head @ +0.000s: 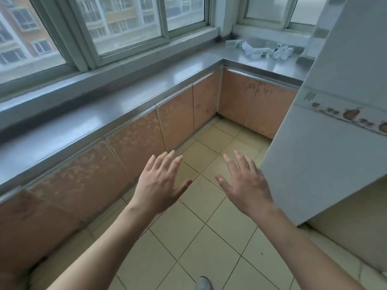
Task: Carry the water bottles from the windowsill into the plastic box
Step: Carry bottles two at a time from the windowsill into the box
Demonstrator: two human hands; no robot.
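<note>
Several clear plastic water bottles [266,50] lie on their sides on the grey windowsill counter [209,59], far off in the back right corner under a window. My left hand [161,183] and my right hand [245,183] are stretched out in front of me over the tiled floor, both with fingers spread and holding nothing. They are well short of the bottles. No plastic box is in view.
A long grey counter [83,126] with orange cabinet doors [136,141] runs along the left under the windows and turns right at the corner. A white tiled wall block [326,122] juts in on the right. Beige floor tiles [209,237] lie between; a shoe tip [204,283] shows below.
</note>
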